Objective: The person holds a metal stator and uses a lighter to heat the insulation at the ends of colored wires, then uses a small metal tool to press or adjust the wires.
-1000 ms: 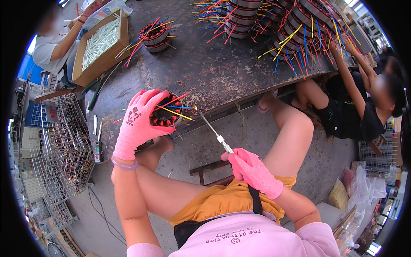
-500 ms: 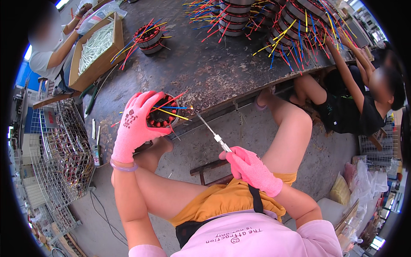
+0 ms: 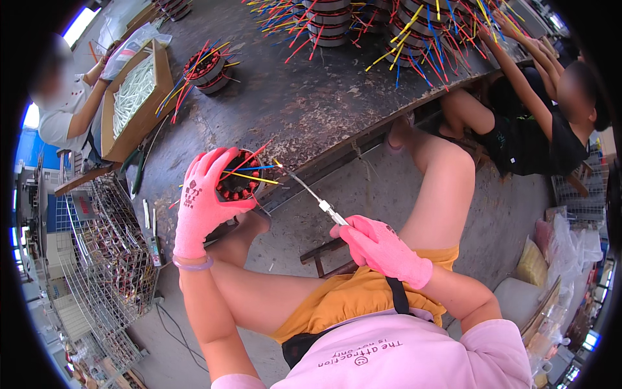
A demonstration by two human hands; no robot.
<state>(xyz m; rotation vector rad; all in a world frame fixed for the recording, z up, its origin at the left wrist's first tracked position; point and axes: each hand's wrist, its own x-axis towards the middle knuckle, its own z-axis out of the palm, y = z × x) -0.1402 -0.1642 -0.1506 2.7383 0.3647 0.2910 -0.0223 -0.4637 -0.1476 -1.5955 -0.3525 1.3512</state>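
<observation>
In my pink-gloved left hand [image 3: 206, 198] is a motor stator [image 3: 238, 192], a ring with red-tied windings, held at the table's near edge. The fingers curl over its left side. Red, blue and yellow wires [image 3: 256, 168] stick out of it to the right. My right hand [image 3: 382, 246], also in a pink glove, is closed round a slim tool with a long thin metal rod [image 3: 308, 186] and a white collar. The rod's tip is close to the wire ends; a small yellowish-white spot shows there, and I cannot tell whether it is flame.
Another wired stator [image 3: 207, 68] stands on the dark worn table [image 3: 278, 84], with stacks of stators [image 3: 327, 23] at the back. A cardboard box [image 3: 159, 81] of white sleeves is at left. Wire crates [image 3: 97, 253] flank the table. People sit at left and right.
The whole view has shifted slightly. The tool tip stays close to the wire ends, and both hands keep their holds.
</observation>
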